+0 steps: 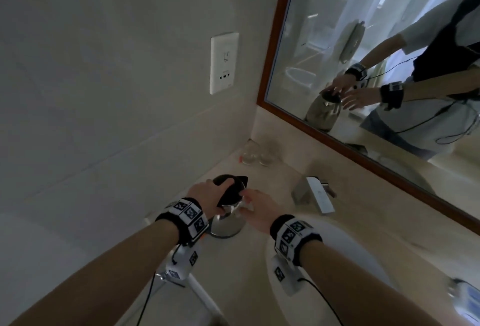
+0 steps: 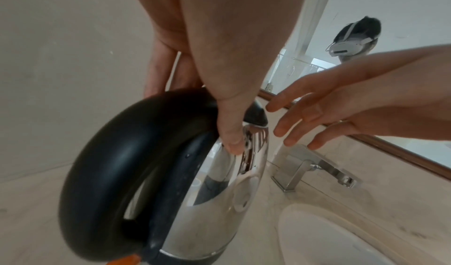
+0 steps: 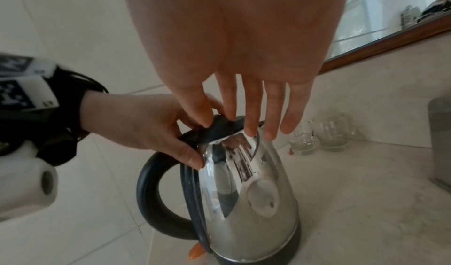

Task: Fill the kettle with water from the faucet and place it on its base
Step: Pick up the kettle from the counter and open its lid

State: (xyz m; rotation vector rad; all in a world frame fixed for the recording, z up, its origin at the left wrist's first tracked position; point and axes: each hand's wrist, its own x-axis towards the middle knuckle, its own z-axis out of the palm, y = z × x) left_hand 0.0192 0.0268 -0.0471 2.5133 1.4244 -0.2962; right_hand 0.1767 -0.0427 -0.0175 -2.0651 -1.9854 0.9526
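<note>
counter (image 1: 259, 260), left hand (image 3: 136, 126) gripping kettle (image 3: 244, 201), faucet (image 2: 300, 168) beside

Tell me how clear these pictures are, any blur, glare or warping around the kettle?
Head view: dim, wall lines bowed by the wide lens, kettle and glasses soft. Left wrist view: right hand motion-blurred, kettle handle stretched large. Right wrist view: brighter, kettle body mirrors the room, left hand fairly sharp.

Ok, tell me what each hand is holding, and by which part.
The left hand grips the kettle at its black lid, thumb on the steel body. The right hand holds nothing.
</note>
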